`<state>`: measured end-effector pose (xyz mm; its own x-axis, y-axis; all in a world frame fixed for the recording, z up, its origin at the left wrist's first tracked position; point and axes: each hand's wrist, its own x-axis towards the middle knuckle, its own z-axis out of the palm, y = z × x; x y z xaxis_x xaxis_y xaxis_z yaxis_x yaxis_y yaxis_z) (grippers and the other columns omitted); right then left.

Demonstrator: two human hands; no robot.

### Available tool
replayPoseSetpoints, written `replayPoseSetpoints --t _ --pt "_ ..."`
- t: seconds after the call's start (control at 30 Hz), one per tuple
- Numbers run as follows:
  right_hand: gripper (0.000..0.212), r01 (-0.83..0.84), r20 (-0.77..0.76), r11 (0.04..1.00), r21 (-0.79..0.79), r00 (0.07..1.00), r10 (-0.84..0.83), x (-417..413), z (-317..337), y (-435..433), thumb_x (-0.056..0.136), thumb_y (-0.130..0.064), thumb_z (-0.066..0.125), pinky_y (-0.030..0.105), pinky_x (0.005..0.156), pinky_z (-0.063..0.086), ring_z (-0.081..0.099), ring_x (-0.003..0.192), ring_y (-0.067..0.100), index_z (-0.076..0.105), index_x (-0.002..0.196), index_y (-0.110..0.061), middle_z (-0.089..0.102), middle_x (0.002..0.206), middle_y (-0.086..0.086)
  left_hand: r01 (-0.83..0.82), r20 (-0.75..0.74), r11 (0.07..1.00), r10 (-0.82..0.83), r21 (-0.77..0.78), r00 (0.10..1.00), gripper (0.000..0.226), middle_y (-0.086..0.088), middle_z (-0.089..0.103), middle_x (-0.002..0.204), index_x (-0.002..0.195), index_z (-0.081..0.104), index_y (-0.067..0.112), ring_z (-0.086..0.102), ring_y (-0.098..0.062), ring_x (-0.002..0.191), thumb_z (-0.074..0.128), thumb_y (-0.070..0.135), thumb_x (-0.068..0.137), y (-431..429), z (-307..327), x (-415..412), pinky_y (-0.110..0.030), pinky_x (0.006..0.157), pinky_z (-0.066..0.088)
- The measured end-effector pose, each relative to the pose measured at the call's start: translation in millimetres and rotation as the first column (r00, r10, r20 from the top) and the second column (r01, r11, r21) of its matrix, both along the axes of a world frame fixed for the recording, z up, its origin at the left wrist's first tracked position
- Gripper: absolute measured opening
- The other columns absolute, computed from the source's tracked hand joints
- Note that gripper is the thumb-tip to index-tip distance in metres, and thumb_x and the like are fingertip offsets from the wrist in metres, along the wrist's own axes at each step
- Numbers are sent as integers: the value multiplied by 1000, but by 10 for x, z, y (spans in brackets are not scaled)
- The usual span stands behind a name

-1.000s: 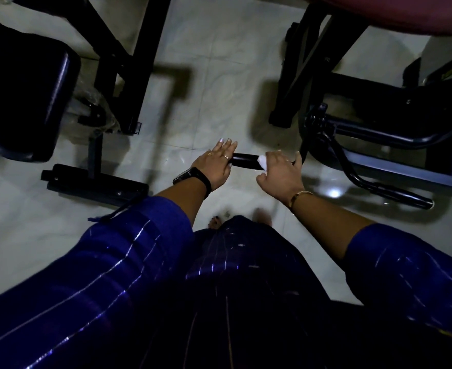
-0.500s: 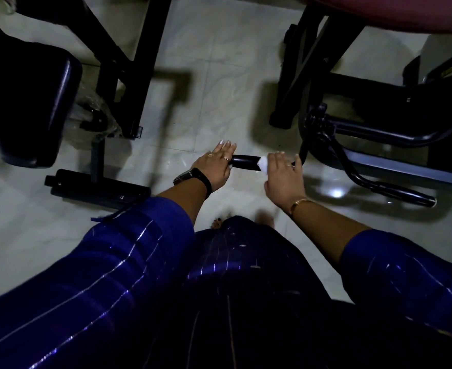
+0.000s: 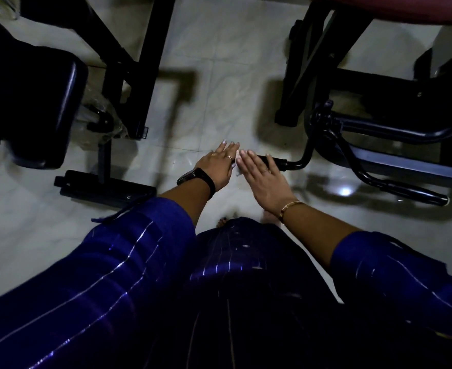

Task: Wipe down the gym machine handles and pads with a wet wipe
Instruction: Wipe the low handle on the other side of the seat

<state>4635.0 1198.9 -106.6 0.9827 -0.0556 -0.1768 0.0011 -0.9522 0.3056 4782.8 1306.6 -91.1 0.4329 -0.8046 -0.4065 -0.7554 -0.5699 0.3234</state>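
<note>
Low over the tiled floor (image 3: 219, 62), on the black handle (image 3: 275, 163): both hands side by side, left hand (image 3: 216, 166) and right hand (image 3: 262, 177) flat with fingers open, wet wipe (image 3: 237, 159) pressed between. Wiping step apparently underway; next, probably sliding toward the bend.

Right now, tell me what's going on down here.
A person in blue striped sleeves is bent over a black machine handle low above the tiled floor. The left hand and right hand meet at its free end, with a white wet wipe showing between them. Which hand holds the wipe is unclear. The black pad at left is untouched.
</note>
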Motion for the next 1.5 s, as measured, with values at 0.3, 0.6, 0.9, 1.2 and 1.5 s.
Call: replayPoseSetpoints --t 0.3,0.6,0.9,1.2,1.5 --pt "61 -243 -108 931 -271 969 222 -458 146 -700 93 -7 5 45 119 11 3 148 24 -15 151 -7 -14 159 12 27 7 999 -27 21 1000 55 -6 17 162 156 11 14 6 -21 151 31 21 105 0 10 9 -39 118 19" --pt "62 -322 -84 915 -243 947 310 -63 105 -311 95 -13 10 45 119 4 -1 149 18 -19 150 -11 -23 156 3 70 35 994 -73 78 997 57 -6 16 163 156 10 14 6 -21 151 33 18 104 -12 39 20 -40 119 16" --pt "69 -529 -319 659 -535 849 422 -436 325 -702 97 -12 23 42 121 1 -21 144 19 -27 139 9 -32 152 11 1 -50 1000 0 15 999 55 -5 16 163 156 10 16 5 -20 151 30 19 105 18 18 -18 -38 120 12" --pt "65 -613 -429 654 -443 786 445 190 276 -268 102 -33 31 51 114 -16 -31 140 24 -7 144 -2 -28 154 10 -906 -872 283 463 316 -160 48 -26 51 139 151 30 17 31 -34 143 27 35 106 -143 114 31 -38 120 15" --pt "47 -246 -244 969 -24 941 233 673 340 -33 100 -24 34 48 114 23 39 134 34 29 145 -11 38 146 12 -885 -846 258 480 388 -231 59 -16 39 152 149 36 14 29 -27 145 19 49 104 -102 96 92 -38 118 19"
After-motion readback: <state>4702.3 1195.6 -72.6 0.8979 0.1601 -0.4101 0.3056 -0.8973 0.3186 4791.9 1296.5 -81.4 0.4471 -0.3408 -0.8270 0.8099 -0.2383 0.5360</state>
